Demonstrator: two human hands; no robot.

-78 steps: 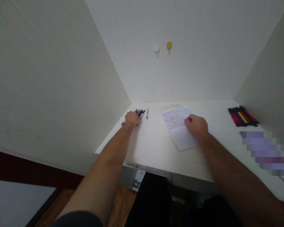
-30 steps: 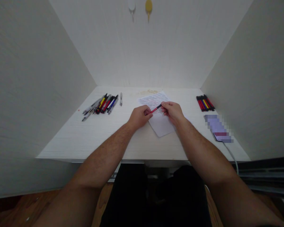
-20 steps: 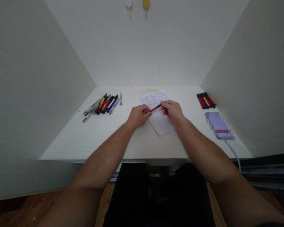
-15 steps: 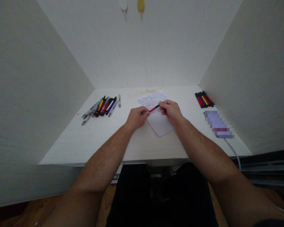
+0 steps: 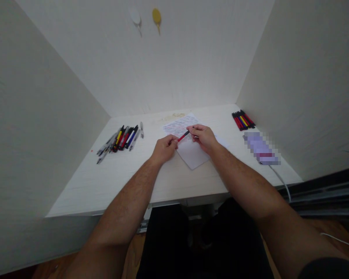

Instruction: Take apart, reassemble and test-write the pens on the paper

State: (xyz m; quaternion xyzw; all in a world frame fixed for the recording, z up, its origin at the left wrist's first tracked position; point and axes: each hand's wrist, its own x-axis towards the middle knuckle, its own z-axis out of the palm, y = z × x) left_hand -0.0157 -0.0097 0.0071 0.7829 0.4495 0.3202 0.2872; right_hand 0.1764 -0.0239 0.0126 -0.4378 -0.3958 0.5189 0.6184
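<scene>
Left hand's shift: the left hand (image 5: 163, 149) is away from the loose pile of clear, black and coloured plastic pens (image 5: 119, 138) at centre left, where it was moments ago.
Meaning for the pen: the slim red-and-black plastic pen (image 5: 183, 136) seems singled out for handling.
Pen's place: mid-frame, slanting between both hands, over the white, partly scribbled paper sheet (image 5: 192, 155).
Left fingers: pinching its red, lower-left end.
Right hand (image 5: 203, 136): pinching its black, upper-right end.

Red pen (image 5: 183, 135) now over paper (image 5: 192, 155)
</scene>
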